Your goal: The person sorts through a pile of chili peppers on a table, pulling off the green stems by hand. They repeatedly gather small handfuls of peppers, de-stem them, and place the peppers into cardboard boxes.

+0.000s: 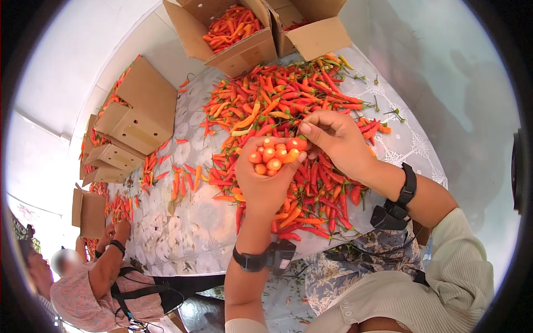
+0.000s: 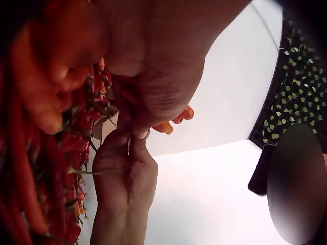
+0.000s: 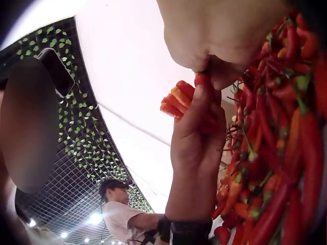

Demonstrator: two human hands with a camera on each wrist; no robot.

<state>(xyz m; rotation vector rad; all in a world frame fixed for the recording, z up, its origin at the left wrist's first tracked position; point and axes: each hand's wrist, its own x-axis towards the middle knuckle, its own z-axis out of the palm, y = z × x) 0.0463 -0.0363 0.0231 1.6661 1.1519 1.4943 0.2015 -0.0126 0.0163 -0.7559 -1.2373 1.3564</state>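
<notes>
My left hand (image 1: 267, 191) grips a bundle of red-orange chili peppers (image 1: 273, 165), their pale stemless ends facing up. One red chili (image 3: 202, 80) stands at the top of that hand, between thumb and fingers, with green at its end. Right against it, my right hand (image 1: 343, 143) pinches the stem end with thumb and fingertips; the stem is mostly hidden. Below both hands spreads a large heap of red and orange chilies (image 1: 288, 91), many with green stems. In the left wrist view, chili tips (image 2: 164, 127) poke out past the left hand.
Cardboard boxes (image 1: 244, 53) holding chilies stand at the table's far end, and more boxes (image 1: 136, 111) line the left side. Loose chilies and stem bits lie on the patterned tablecloth (image 1: 189, 233). Another person (image 1: 105, 277) works at the table's left.
</notes>
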